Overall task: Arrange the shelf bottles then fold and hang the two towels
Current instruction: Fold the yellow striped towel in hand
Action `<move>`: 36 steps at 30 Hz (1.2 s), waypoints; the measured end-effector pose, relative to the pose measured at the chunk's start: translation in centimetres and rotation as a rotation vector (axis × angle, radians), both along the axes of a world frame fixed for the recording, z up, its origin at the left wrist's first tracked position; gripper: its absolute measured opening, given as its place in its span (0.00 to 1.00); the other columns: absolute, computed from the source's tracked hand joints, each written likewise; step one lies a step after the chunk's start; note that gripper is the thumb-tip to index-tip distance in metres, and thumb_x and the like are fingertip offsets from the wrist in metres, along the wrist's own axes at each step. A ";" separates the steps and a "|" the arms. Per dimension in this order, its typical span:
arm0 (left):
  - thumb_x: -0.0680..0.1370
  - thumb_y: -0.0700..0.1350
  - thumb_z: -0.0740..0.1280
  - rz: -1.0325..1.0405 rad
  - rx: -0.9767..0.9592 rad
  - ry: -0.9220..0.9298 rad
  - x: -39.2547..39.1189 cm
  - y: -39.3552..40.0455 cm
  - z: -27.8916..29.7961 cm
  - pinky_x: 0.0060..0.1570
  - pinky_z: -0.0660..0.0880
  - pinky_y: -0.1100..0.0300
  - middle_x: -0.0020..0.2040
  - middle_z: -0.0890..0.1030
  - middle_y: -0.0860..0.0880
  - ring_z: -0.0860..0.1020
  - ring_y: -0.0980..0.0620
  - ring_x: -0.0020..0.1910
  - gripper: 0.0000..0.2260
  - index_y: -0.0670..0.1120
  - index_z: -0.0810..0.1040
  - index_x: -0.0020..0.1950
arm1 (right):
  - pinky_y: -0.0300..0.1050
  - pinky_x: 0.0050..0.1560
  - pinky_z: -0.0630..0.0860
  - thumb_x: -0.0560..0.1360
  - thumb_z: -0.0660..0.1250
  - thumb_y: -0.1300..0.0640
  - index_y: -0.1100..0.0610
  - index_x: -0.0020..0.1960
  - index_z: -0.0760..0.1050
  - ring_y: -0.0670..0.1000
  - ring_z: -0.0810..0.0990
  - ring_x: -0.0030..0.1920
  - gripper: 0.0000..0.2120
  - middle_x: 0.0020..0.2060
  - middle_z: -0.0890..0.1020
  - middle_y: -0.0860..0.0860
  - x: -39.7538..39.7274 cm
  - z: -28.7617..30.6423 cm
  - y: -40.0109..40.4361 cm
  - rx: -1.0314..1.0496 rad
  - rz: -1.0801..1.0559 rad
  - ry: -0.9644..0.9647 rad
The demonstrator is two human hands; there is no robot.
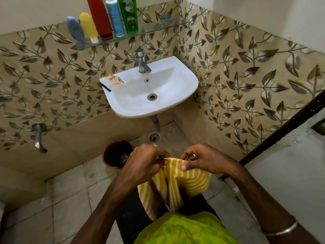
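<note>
- Towel [177, 180], yellow with white stripes: held low in front of the person's body, its top edge bunched between both hands, the rest hanging down.
- Left hand [147, 161]: fingers curled, pinching the towel's top edge.
- Right hand [202, 160]: thumb and curled fingers pinching the same edge just beside the left; a ring on one finger, a bangle [279, 230] on the forearm.
- Glass shelf [158, 27]: five bottles stand in a row at its left part, namely a blue bottle [76, 31], a yellow bottle [88, 27], a red bottle [100, 18], a white-and-blue bottle [115, 16] and a green bottle [128, 14]; the green label reads "Vatika".
- Sink [175, 95]: white, below the shelf, with a tap [143, 61]; sachets [116, 81] and a black comb [105, 86] lie on its left rim; their print is too small to read.
- Red bucket [116, 154]: on the floor beside the left hand; contents dark, unclear.
- Wall tap [38, 137]: on the left wall.
</note>
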State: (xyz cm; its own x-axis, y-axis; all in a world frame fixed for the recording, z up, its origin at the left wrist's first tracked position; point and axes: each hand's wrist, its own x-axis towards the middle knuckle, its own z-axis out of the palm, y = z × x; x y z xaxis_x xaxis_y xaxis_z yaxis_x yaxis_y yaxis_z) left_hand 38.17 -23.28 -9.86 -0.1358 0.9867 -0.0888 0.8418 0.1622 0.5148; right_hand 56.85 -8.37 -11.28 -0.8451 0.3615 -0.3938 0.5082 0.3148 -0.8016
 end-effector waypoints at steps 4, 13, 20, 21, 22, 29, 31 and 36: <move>0.78 0.47 0.70 0.026 0.013 -0.011 -0.6 -0.3 0.6 0.53 0.79 0.55 0.51 0.84 0.57 0.80 0.61 0.50 0.09 0.55 0.84 0.56 | 0.54 0.52 0.84 0.72 0.78 0.51 0.51 0.52 0.83 0.46 0.87 0.46 0.11 0.45 0.88 0.48 0.9 -0.3 0.4 0.001 -0.020 -0.011; 0.78 0.49 0.69 0.082 -0.032 0.095 -0.9 -0.4 0.4 0.53 0.79 0.54 0.53 0.84 0.58 0.79 0.58 0.53 0.09 0.58 0.83 0.57 | 0.54 0.51 0.84 0.70 0.79 0.50 0.49 0.46 0.83 0.43 0.86 0.44 0.08 0.42 0.88 0.45 0.8 -0.2 -0.3 0.087 -0.089 0.044; 0.74 0.51 0.74 -0.013 -0.082 0.174 -0.1 -0.3 0.3 0.60 0.76 0.52 0.71 0.75 0.57 0.78 0.53 0.64 0.33 0.60 0.65 0.76 | 0.50 0.48 0.83 0.70 0.79 0.47 0.46 0.45 0.82 0.39 0.84 0.42 0.08 0.41 0.86 0.43 -0.5 0.0 -1.5 0.210 -0.042 0.017; 0.74 0.50 0.75 -0.057 -0.058 0.134 0.4 -0.1 0.3 0.59 0.76 0.53 0.70 0.75 0.58 0.79 0.55 0.62 0.32 0.60 0.66 0.76 | 0.47 0.47 0.83 0.70 0.79 0.48 0.45 0.44 0.82 0.38 0.84 0.42 0.07 0.41 0.86 0.42 -0.7 0.1 -1.8 0.223 -0.025 0.020; 0.74 0.49 0.75 -0.093 -0.034 0.080 0.8 0.1 0.3 0.56 0.78 0.54 0.68 0.77 0.59 0.80 0.56 0.58 0.31 0.61 0.68 0.74 | 0.44 0.44 0.82 0.70 0.79 0.48 0.45 0.44 0.81 0.38 0.83 0.42 0.07 0.41 0.86 0.42 -0.8 0.2 -1.9 0.238 -0.012 0.026; 0.77 0.49 0.70 -0.032 -0.015 -0.014 1.5 0.9 -0.1 0.45 0.80 0.52 0.48 0.85 0.54 0.82 0.56 0.46 0.09 0.54 0.83 0.56 | 0.54 0.46 0.84 0.70 0.79 0.50 0.46 0.46 0.83 0.42 0.85 0.42 0.08 0.41 0.86 0.44 -0.4 0.5 -1.3 0.194 -0.028 0.047; 0.77 0.48 0.71 -0.017 -0.005 0.001 1.7 0.8 -0.2 0.46 0.80 0.53 0.48 0.85 0.54 0.81 0.57 0.47 0.08 0.53 0.84 0.55 | 0.53 0.48 0.84 0.70 0.79 0.51 0.47 0.48 0.83 0.43 0.86 0.42 0.09 0.42 0.87 0.45 -0.1 0.5 -1.1 0.147 -0.022 0.048; 0.77 0.47 0.71 0.013 0.015 -0.002 1.4 0.5 -0.1 0.48 0.80 0.54 0.48 0.84 0.56 0.81 0.60 0.47 0.07 0.54 0.84 0.53 | 0.53 0.50 0.84 0.72 0.78 0.49 0.49 0.51 0.82 0.44 0.86 0.44 0.10 0.43 0.87 0.47 1.1 0.3 -0.5 0.099 -0.034 0.019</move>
State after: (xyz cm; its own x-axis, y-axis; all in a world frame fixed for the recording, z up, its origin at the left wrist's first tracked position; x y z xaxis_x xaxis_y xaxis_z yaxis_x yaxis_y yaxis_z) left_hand 39.55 -22.82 -9.99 -0.1487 0.9861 -0.0746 0.8384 0.1658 0.5192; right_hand 57.92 -8.88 -10.93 -0.8385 0.4265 -0.3390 0.5053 0.3761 -0.7767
